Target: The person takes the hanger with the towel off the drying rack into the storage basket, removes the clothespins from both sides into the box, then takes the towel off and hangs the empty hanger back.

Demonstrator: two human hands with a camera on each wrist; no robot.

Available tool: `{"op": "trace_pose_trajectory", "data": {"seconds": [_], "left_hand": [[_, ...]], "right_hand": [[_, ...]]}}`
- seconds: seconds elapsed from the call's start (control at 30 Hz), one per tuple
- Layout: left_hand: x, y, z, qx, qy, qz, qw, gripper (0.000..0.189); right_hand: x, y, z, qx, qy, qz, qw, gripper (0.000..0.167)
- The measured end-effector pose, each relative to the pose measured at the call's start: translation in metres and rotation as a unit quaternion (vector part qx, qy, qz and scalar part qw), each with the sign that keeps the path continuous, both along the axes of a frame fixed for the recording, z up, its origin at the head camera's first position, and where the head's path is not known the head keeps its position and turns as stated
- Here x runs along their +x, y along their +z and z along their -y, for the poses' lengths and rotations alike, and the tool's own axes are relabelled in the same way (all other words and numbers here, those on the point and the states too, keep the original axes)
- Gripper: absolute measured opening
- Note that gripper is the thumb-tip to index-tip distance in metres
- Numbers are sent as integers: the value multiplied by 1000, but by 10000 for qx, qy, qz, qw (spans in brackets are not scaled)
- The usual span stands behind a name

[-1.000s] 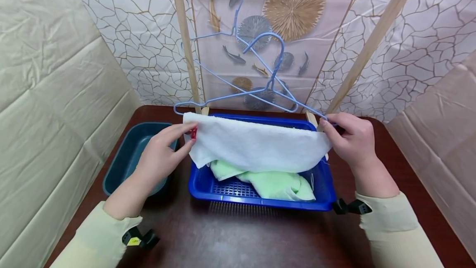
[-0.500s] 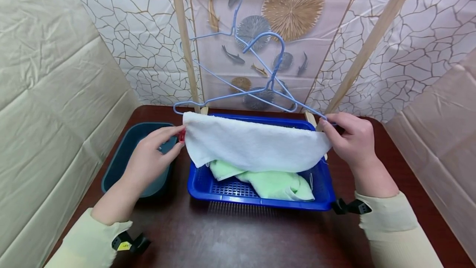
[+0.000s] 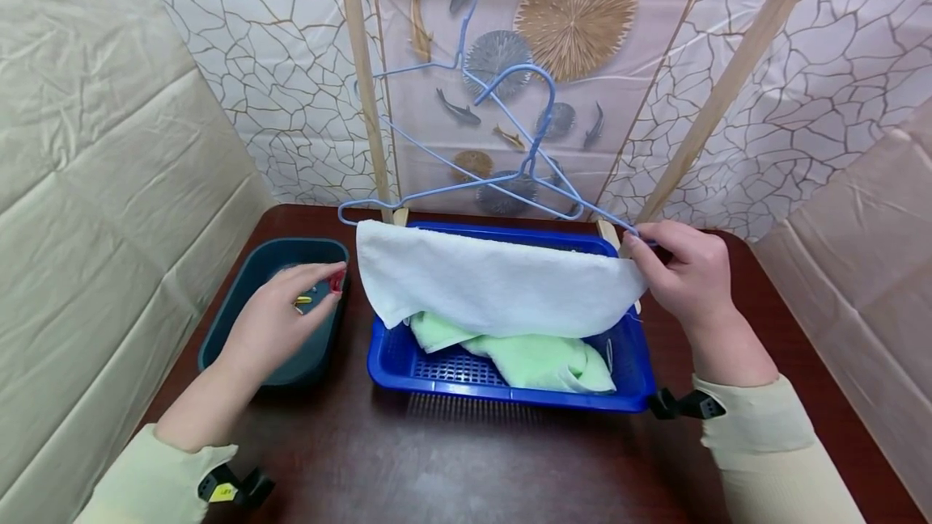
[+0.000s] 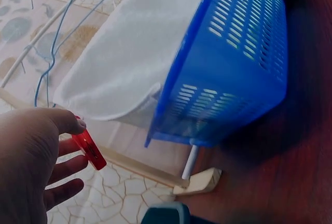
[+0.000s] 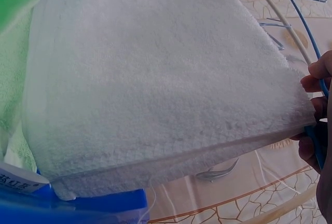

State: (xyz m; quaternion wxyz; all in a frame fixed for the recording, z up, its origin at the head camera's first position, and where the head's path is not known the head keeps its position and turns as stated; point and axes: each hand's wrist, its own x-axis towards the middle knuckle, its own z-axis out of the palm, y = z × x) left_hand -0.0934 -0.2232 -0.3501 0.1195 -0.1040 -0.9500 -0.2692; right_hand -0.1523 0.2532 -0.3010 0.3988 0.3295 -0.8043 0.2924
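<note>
White towel is draping the hanger; right hand is pinching that, left hand 1 unattached red clip; green towel is lying unhung.

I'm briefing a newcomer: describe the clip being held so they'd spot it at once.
On the dark brown table, find the teal tub left of the blue basket in the head view. The left hand appears over that tub, with the red clip pinched at its fingertips. Its bright red sets it apart from the yellow piece in the tub.

Free tabletop fronts the basket; the white towel bars its rear.
</note>
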Motion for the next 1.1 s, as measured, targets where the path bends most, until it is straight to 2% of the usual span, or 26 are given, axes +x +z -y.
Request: {"op": "trace_pose_trajectory", "data": {"seconds": [0.27, 0.43, 0.67, 1.1], "left_hand": [[1, -8, 17, -450, -34, 527, 9976, 42], [1, -17, 29, -767, -86, 739, 9943, 42], [-1, -31, 45, -1256, -220, 836, 9883, 41], [-6, -45, 63, -1816, -483, 1034, 9767, 35]], "right_hand": [[2, 1, 2, 52, -74, 20, 10000, 15], [3, 2, 3, 33, -87, 33, 10000, 16], [5, 2, 4, 5, -77, 63, 10000, 15], [5, 3, 5, 32, -94, 43, 9999, 12]]}}
